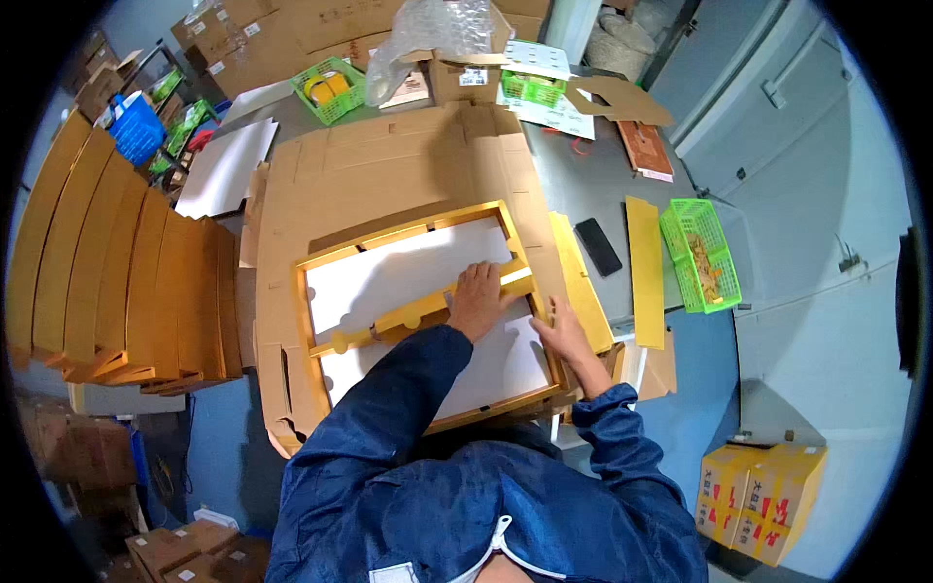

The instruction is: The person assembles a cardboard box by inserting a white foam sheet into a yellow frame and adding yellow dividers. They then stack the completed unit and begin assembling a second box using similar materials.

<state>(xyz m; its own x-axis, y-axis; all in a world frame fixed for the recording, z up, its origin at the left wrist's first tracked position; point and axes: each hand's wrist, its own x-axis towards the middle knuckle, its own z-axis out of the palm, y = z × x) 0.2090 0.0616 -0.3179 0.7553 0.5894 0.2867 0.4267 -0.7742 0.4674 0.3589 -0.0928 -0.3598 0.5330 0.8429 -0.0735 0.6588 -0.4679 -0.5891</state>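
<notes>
A shallow yellow-brown wooden frame [367, 241] with a white panel [342, 295] inside lies tilted on a flat cardboard sheet. A yellow slat [408, 309] with rounded notches runs across its middle, from the left rail to the right. My left hand [474, 302] is closed over the right part of this slat, fingers draped across its top; their tips are partly hidden. At the frame's right rail, my right hand [566, 336] rests with its fingers apart, touching the outer edge and holding nothing.
Yellow boards [645, 272] and a black phone [597, 247] lie to the right, beside a green basket [702, 257] of small pieces. Another green basket [328, 89] holds tape rolls at the back. Stacked wooden frames [117, 262] stand left; taped cartons [763, 500] sit lower right.
</notes>
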